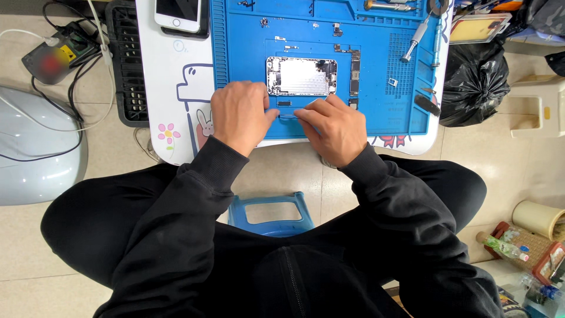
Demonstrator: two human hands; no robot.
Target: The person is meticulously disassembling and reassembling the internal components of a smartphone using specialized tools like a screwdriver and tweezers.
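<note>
A small dark part [284, 103] lies on the blue work mat [235, 53], just below the opened phone shell [301, 76], between the two hands. The left hand [239, 116] rests knuckles-up at about eight o'clock from the shell, its fingers curled down onto the mat; its grip presses on the mat's near strip, and whether it pinches anything cannot be told. The right hand [333, 131] sits at about five o'clock from the shell, its fingertips [303, 113] meeting the left thumb over a thin flat piece [288, 116] at the mat's front edge; the grip looks closed on that piece, though the fingers hide most of it.

At three o'clock from the shell a narrow circuit board [355, 72] lies upright on the mat, with a small square frame [393, 82] further right. At one o'clock, a metal screwdriver [415, 39] lies slanted. The mat covers a white counter [168, 82] with cartoon drawings. At eleven o'clock a white phone [178, 13] lies on the counter's far corner. A black bag [474, 82] stands on the floor at three o'clock, and a blue stool [272, 212] shows between the person's knees at six o'clock.
</note>
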